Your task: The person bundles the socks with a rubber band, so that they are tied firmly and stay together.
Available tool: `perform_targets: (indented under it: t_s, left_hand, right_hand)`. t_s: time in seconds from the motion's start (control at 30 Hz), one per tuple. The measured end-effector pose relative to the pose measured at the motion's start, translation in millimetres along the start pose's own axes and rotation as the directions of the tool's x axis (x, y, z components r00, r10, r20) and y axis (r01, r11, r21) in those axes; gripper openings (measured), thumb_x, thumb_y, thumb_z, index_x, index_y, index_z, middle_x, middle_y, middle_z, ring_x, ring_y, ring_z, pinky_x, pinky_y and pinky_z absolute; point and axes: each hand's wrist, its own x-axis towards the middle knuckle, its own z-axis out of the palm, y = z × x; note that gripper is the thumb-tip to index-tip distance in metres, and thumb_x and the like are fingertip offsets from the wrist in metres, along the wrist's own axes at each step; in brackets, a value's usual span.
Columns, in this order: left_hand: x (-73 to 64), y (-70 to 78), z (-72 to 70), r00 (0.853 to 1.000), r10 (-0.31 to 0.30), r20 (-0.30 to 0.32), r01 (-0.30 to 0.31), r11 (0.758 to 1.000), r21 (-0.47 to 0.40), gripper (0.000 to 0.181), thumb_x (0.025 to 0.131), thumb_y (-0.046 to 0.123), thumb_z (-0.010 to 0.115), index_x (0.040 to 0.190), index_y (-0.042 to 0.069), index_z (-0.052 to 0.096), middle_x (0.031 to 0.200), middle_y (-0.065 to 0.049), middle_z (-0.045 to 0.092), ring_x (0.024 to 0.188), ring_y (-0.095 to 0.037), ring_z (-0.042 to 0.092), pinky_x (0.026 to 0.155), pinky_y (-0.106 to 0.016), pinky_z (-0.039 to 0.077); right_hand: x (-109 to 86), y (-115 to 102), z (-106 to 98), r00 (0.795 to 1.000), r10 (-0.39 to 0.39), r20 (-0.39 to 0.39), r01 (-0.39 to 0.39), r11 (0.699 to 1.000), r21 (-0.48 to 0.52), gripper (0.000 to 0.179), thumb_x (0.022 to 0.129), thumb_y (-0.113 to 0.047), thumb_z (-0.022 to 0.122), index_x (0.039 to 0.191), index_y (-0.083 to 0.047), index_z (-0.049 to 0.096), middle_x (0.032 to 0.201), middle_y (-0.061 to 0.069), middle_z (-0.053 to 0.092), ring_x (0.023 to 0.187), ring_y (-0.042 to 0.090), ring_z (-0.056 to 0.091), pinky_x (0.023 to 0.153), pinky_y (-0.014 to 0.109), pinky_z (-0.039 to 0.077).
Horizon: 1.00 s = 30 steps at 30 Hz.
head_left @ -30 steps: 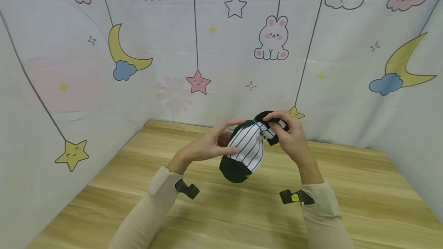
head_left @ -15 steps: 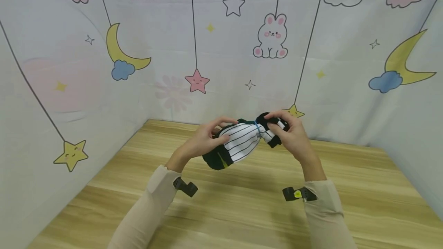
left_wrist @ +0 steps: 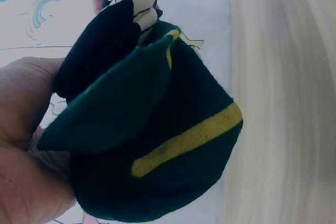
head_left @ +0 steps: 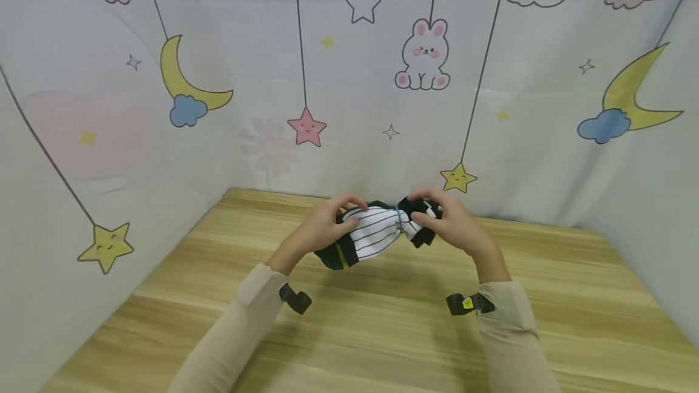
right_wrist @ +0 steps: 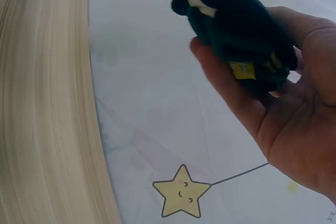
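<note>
A bundle of socks (head_left: 375,234), white with black stripes and dark green with yellow, is held slanting over the table between both hands. A thin blue band (head_left: 398,218) cinches it near its right end. My left hand (head_left: 321,224) grips the wider left end, thumb in front and fingers over the top. The left wrist view shows that end's dark green sock (left_wrist: 157,145) with its yellow stripe and folded edges. With curled fingers my right hand (head_left: 457,223) holds the short gathered end beyond the band. In the right wrist view this dark end (right_wrist: 241,35) lies between thumb and fingers.
The wood-grain table (head_left: 371,332) spreads beneath the hands. White cloth walls (head_left: 349,77) printed with stars, moons and bunnies rise at the back and both sides. Small black wrist cameras (head_left: 295,299) sit at the cuffs.
The bundle's wide end has swung left and up, turning the bundle from steep to nearly level. More recently both hands have lowered it slightly. The head view has shifted a little.
</note>
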Motion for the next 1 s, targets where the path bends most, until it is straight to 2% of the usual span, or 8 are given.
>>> perform_targets:
  t_s: [0.1, 0.2, 0.37, 0.5, 0.6, 0.73, 0.87, 1.0]
  left_hand:
    - [0.2, -5.4, 2.7, 1.000, -0.010, 0.004, 0.010, 1.000, 0.027, 0.023, 0.098, 0.015, 0.063, 0.120, 0.019, 0.060, 0.119, -0.013, 0.066, 0.080, -0.022, 0.059, 0.071, -0.034, 0.050]
    - [1.5, -9.6, 5.2, 1.000, -0.004, 0.008, 0.004, 0.998, 0.057, 0.018, 0.096, 0.013, 0.064, 0.113, 0.017, 0.059, 0.116, -0.014, 0.067, 0.085, -0.023, 0.060, 0.075, -0.037, 0.049]
    - [5.0, -14.7, 11.3, 0.999, -0.008, 0.039, 0.003, 0.992, 0.129, 0.007, 0.096, 0.014, 0.066, 0.100, 0.017, 0.060, 0.114, -0.009, 0.068, 0.097, -0.025, 0.061, 0.081, -0.040, 0.048]
    - [6.3, -19.7, 17.8, 0.998, -0.023, 0.059, 0.016, 0.993, 0.115, 0.005, 0.097, 0.015, 0.066, 0.098, 0.015, 0.061, 0.115, -0.009, 0.067, 0.111, -0.027, 0.061, 0.089, -0.044, 0.049]
    - [7.2, -23.5, 22.9, 0.996, -0.023, 0.086, 0.015, 0.995, 0.100, 0.010, 0.096, 0.017, 0.068, 0.102, 0.013, 0.060, 0.117, -0.009, 0.066, 0.117, -0.027, 0.059, 0.097, -0.045, 0.047]
    - [7.1, -29.0, 29.8, 0.990, -0.016, 0.143, -0.003, 0.991, 0.134, 0.020, 0.094, 0.021, 0.072, 0.108, 0.012, 0.061, 0.122, -0.009, 0.061, 0.121, -0.027, 0.054, 0.102, -0.045, 0.043]
    - [6.1, -33.7, 35.8, 0.981, -0.031, 0.192, -0.004, 0.984, 0.175, 0.024, 0.091, 0.020, 0.075, 0.110, 0.013, 0.063, 0.129, -0.012, 0.056, 0.125, -0.029, 0.049, 0.104, -0.047, 0.040]
    - [5.2, -37.5, 40.1, 0.974, -0.054, 0.221, 0.006, 0.978, 0.209, 0.025, 0.090, 0.019, 0.076, 0.112, 0.015, 0.065, 0.135, -0.016, 0.052, 0.127, -0.032, 0.049, 0.104, -0.049, 0.041]
  right_hand:
    - [-0.1, 4, 2, 0.999, 0.023, 0.049, -0.021, 0.999, -0.043, 0.033, 0.100, -0.020, 0.064, 0.131, -0.012, 0.057, 0.137, 0.011, 0.053, 0.125, 0.031, 0.050, 0.094, 0.048, 0.046]
    - [0.6, 7, 3, 0.996, 0.032, 0.082, -0.026, 0.997, -0.075, 0.029, 0.100, -0.015, 0.062, 0.128, -0.014, 0.058, 0.140, 0.011, 0.052, 0.134, 0.036, 0.043, 0.097, 0.054, 0.044]
    - [2.7, 17, 6, 0.992, 0.018, 0.122, 0.002, 0.987, -0.159, 0.017, 0.098, -0.008, 0.062, 0.113, -0.014, 0.065, 0.128, 0.011, 0.060, 0.123, 0.034, 0.052, 0.093, 0.049, 0.047]
    - [3.4, 25, 8, 0.990, 0.043, 0.134, -0.014, 0.978, -0.209, 0.012, 0.098, -0.008, 0.061, 0.104, -0.013, 0.070, 0.120, 0.011, 0.065, 0.113, 0.029, 0.056, 0.091, 0.045, 0.045]
    - [2.8, 31, 8, 0.989, 0.093, 0.114, -0.065, 0.971, -0.229, 0.014, 0.098, -0.009, 0.061, 0.105, -0.012, 0.072, 0.123, 0.013, 0.065, 0.113, 0.029, 0.056, 0.090, 0.044, 0.044]
    - [1.5, 42, 11, 0.981, 0.163, 0.105, -0.135, 0.963, -0.234, 0.017, 0.099, -0.012, 0.061, 0.111, -0.011, 0.073, 0.129, 0.016, 0.062, 0.115, 0.029, 0.054, 0.089, 0.043, 0.045]
    - [1.0, 51, 13, 0.975, 0.182, 0.128, -0.150, 0.963, -0.224, 0.018, 0.098, -0.011, 0.062, 0.113, -0.007, 0.072, 0.130, 0.020, 0.058, 0.114, 0.030, 0.053, 0.089, 0.041, 0.047]
    - [0.1, 55, 14, 0.959, 0.212, 0.186, -0.167, 0.958, -0.232, 0.022, 0.096, -0.012, 0.067, 0.116, -0.005, 0.071, 0.128, 0.021, 0.058, 0.107, 0.029, 0.057, 0.081, 0.038, 0.051]
